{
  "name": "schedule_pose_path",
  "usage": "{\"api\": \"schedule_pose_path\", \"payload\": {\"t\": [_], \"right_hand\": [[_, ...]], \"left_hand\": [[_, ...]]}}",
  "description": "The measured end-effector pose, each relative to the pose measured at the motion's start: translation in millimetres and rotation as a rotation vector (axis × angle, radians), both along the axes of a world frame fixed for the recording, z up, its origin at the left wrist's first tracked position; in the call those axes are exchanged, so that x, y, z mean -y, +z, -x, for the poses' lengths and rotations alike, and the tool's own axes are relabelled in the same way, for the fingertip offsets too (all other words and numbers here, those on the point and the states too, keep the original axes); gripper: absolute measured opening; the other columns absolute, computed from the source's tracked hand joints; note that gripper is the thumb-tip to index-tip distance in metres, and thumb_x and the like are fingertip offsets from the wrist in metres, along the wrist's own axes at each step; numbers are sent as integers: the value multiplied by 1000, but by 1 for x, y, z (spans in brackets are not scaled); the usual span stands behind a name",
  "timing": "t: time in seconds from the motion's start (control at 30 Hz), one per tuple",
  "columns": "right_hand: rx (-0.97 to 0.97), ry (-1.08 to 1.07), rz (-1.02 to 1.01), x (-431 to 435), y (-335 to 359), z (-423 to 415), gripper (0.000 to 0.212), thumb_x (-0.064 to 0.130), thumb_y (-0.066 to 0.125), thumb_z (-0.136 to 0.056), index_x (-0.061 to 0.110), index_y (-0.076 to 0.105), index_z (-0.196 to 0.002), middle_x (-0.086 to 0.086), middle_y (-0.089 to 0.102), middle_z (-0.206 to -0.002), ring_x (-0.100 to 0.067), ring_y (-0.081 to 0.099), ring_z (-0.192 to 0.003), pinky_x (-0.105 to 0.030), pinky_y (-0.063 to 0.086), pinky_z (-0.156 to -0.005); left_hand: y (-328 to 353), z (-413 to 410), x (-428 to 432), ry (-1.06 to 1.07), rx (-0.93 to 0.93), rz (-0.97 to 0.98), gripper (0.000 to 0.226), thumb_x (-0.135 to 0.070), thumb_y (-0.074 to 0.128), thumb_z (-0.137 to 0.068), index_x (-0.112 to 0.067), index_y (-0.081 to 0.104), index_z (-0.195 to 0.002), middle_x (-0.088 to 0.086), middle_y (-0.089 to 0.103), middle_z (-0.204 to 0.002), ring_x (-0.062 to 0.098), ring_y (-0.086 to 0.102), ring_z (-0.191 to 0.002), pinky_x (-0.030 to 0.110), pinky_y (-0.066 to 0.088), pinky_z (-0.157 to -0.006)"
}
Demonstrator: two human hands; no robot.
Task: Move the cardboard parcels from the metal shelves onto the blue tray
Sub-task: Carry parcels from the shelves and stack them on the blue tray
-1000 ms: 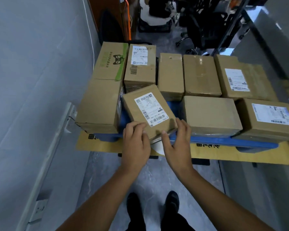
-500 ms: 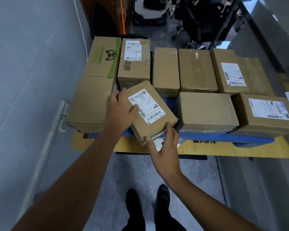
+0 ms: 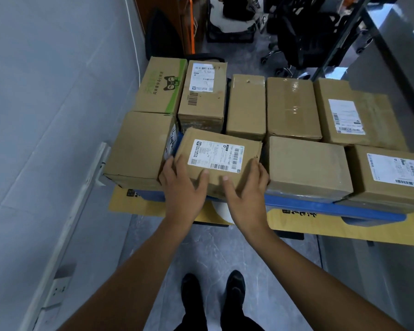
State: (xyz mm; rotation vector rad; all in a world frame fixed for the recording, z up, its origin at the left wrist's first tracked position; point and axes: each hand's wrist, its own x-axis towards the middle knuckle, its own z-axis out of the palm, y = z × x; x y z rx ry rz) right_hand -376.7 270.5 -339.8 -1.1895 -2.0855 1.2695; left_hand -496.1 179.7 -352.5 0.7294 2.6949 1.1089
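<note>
Grey, marble-veined floor point(image 3: 225, 254) runs under me, with a pale, smooth wall point(image 3: 46, 91) on my left. Ahead, a blue tray point(image 3: 320, 207) of hard, glossy plastic sits on a flat yellow cardboard sheet point(image 3: 308, 226). Only the tray's near rim shows; the rest is buried under brown boxes in two rows.

My left grip point(image 3: 182, 187) and right grip point(image 3: 246, 194) clasp the labelled parcel point(image 3: 214, 185), a squat block of matte cardboard with a torn right corner, in the front row. Each thumb lies on its top face and the fingers wrap down its short sides, so both grips are closed on it. It sits between a plain box point(image 3: 139, 149) on the left and a wider plain box point(image 3: 306, 166) on the right, touching or just beside them; I cannot tell which.

Its white label point(image 3: 215, 156) carries barcodes, the small print too fine to read. My palms hide its near edge and the tray beneath. Behind, a taped box point(image 3: 292, 108) gleams. The far-right box point(image 3: 392, 175) is cut off by the frame, and the dark clutter at the back is hard to make out.
</note>
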Motion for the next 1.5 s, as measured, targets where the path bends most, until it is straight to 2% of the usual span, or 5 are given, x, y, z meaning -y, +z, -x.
{"api": "schedule_pose_path", "payload": {"t": [0.63,0.87,1.07,1.3,1.5], "right_hand": [[-53,127,-203,-9,30,17,69,47,41,-100,7,35,-157,-6,34,-163,-19,26,-154,-48,25,-125],[-126,303,-108,59,33,58,59,37,52,-100,9,44,-152,-1,47,-146,-11,41,-137,-22,32,-116],[-50,216,-104,117,16,99,56,27,60,-103,13,41,-153,9,40,-136,-1,38,-125,0,23,-101],[8,36,-41,156,11,133,56,33,55,-105,11,39,-153,-2,42,-146,-17,44,-133,-31,38,-112],[9,-80,-4,158,14,138,58,36,52,-106,13,34,-157,0,33,-161,-10,31,-147,-31,26,-123]], "left_hand": [[31,13,10,5,-96,-92,46,-27,64,-100,-5,53,-139,15,45,-143,28,43,-132,31,35,-107],[47,101,67,101,-244,10,37,-14,66,-97,0,61,-131,21,59,-134,38,48,-130,38,30,-110],[28,156,86,-55,25,95,43,-27,61,-100,-16,60,-142,13,42,-156,30,41,-143,42,33,-118],[10,164,111,-153,63,46,40,-27,57,-100,-21,63,-139,0,35,-158,24,39,-139,38,38,-113],[9,158,124,-193,91,-32,42,-24,54,-97,-23,61,-138,-5,41,-138,19,50,-123,29,43,-95]]}}
